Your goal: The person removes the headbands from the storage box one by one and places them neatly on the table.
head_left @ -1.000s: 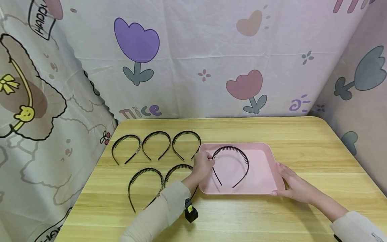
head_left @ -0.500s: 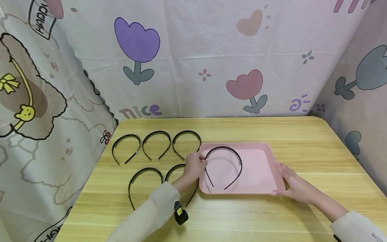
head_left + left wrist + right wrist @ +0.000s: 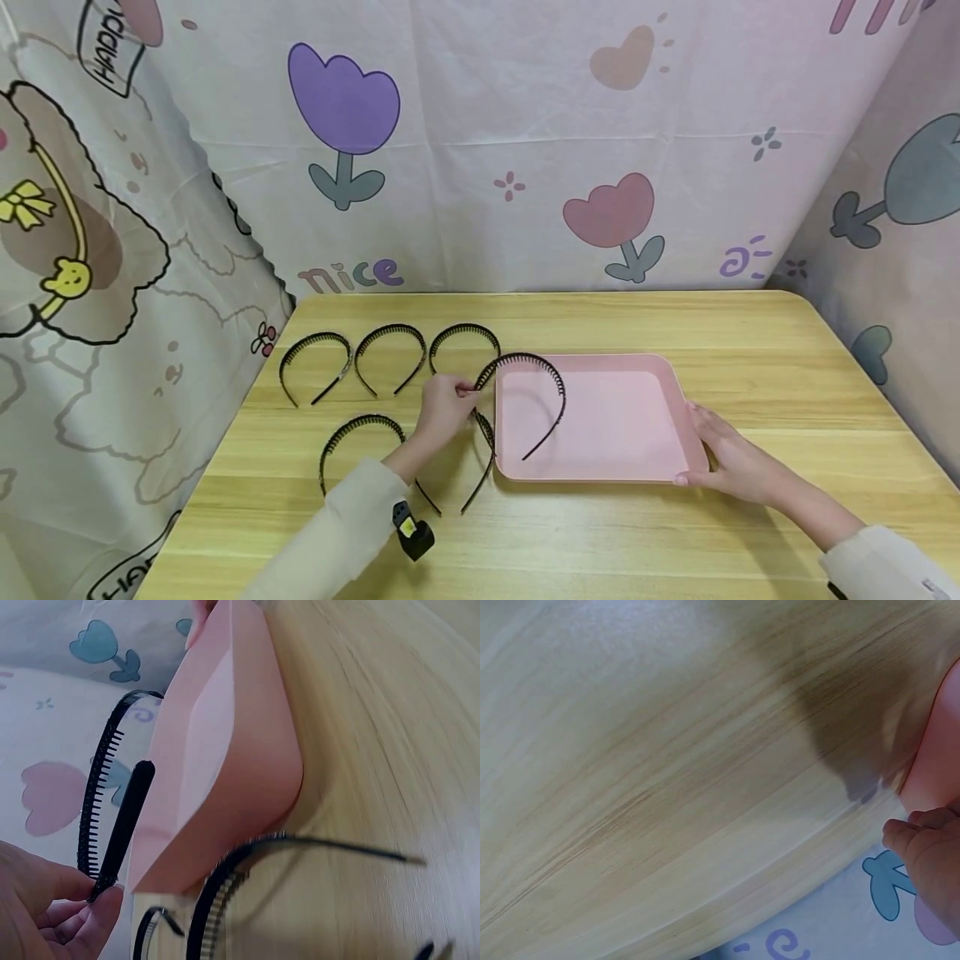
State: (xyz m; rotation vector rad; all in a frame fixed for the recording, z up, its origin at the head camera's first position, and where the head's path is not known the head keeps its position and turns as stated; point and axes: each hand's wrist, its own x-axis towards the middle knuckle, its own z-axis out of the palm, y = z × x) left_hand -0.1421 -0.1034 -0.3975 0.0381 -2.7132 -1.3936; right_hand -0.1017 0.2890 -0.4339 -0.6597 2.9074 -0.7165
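My left hand pinches one side of a black toothed headband between thumb and fingertips. The headband is raised over the left end of a pink tray, and its teeth show in the left wrist view. At the tray's right end, my right hand holds the wall, thumb at the front corner and fingers along the side. Below my left hand, a second headband lies on the table beside the tray, partly hidden. Another headband lies to its left, partly covered by the sleeve.
Behind these, a back row has a left headband, a middle headband and a right headband. All rest on a wooden table. A printed cloth hangs behind the table's far edge.
My left hand has moved left with the headband, from above the middle of the tray to over its left edge. My right hand and the tray have stayed in place.
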